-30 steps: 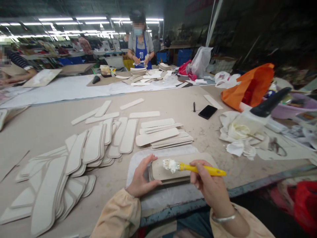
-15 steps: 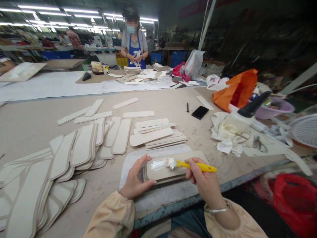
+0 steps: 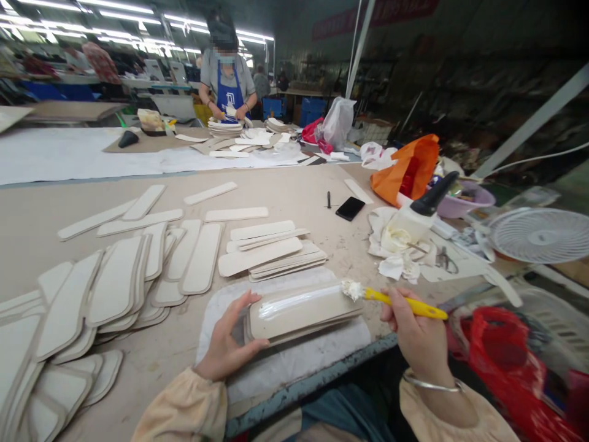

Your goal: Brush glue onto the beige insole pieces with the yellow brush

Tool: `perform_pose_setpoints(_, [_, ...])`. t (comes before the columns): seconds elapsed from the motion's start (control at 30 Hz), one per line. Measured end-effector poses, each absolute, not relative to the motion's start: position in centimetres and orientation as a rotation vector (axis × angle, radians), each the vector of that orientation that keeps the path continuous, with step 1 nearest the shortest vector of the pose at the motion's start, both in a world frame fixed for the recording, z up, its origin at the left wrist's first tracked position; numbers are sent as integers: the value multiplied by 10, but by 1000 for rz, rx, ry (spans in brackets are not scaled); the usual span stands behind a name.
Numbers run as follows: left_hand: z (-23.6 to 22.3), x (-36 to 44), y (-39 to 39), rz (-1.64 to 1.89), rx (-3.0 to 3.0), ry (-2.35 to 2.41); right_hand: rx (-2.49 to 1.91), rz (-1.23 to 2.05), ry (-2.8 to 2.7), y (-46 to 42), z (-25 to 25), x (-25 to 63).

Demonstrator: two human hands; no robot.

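My right hand (image 3: 414,328) is closed around the yellow handle of a glue brush (image 3: 391,298). White paste clumps on the bristles, which touch the right end of the top strip in a small stack of beige rounded strips (image 3: 299,314). A wet, glossy white streak runs along that strip. With thumb and fingers on either side, my left hand (image 3: 230,344) grips the stack's left end. Under the stack lies a whitish sheet (image 3: 221,301).
Many loose strips (image 3: 117,276) lie fanned on the left, and another pile (image 3: 276,252) sits behind. To the right are a phone (image 3: 350,209), a cut-open white jug (image 3: 414,221), an orange bag (image 3: 409,169) and a fan-like white grille (image 3: 543,235). A co-worker (image 3: 227,86) stands across the table.
The brush has swept right along the top strip to its far end, spreading the white streak. My left hand stays at the stack's left end. The view has shifted a little to the right.
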State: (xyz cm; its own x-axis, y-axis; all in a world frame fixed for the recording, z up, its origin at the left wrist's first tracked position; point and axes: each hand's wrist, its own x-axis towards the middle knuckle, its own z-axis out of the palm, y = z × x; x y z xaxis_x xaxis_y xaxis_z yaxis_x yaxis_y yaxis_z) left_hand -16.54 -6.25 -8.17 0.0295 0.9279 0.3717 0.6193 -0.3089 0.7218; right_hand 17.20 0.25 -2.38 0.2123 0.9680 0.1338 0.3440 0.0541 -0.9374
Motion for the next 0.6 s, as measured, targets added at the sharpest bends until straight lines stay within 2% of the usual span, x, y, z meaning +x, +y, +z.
perform_pose_setpoints(0.27, [-80, -164, -62, 1201, 1952, 1541, -1164, 1466, -1166, -26, -21, 83])
perform_pose_setpoints(0.6, [-77, -163, -62, 1232, 1966, 1494, -1191, 1533, -1238, -37, -24, 59])
